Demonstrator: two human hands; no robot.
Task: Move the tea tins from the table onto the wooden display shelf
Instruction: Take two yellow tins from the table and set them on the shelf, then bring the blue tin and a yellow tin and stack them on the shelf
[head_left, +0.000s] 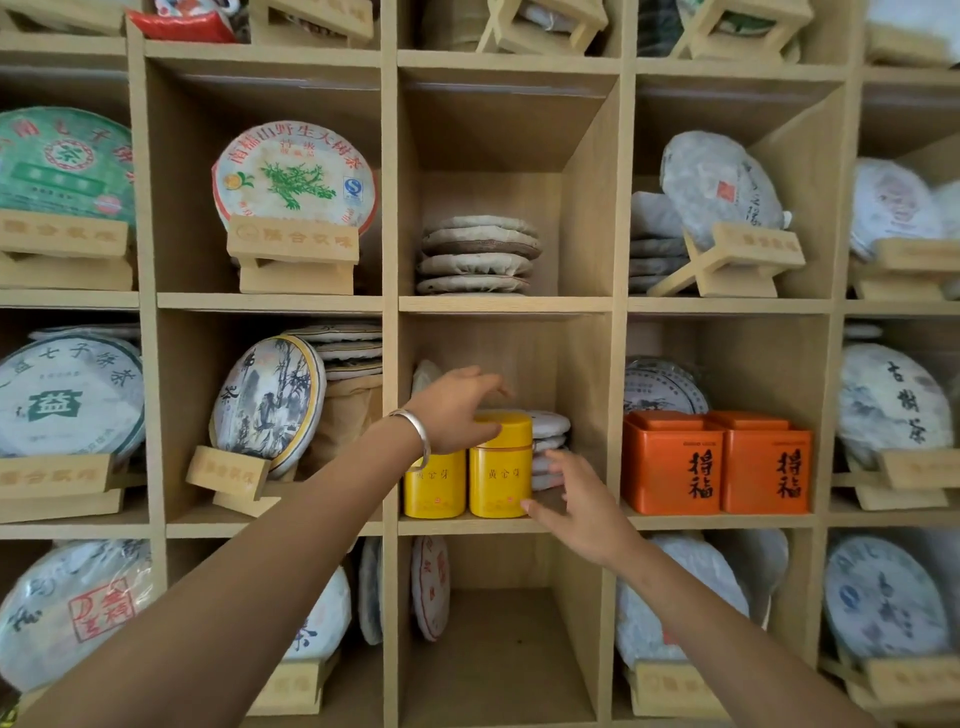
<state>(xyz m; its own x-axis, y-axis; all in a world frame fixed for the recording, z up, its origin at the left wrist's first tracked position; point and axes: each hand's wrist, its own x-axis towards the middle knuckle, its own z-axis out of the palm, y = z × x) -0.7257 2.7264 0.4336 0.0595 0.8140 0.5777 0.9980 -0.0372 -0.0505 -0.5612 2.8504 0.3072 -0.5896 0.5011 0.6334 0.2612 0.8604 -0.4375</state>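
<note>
Two yellow tea tins stand side by side on the wooden display shelf (506, 526), in its middle compartment. The left yellow tin (434, 484) is partly covered from above by my left hand (453, 410), which rests over its lid with fingers spread and the thumb against the lid of the right yellow tin (500, 470). My right hand (582, 506) is beside that tin's lower right corner, with its fingers apart and holding nothing. Its thumb tip is at the tin's base. A silver bangle sits on my left wrist.
Two orange square tins (714, 462) stand in the compartment to the right. A stack of wrapped tea cakes (548, 441) lies behind the yellow tins. Round tea cakes on wooden stands fill the surrounding compartments. The compartment below (498, 649) holds one upright cake at its left.
</note>
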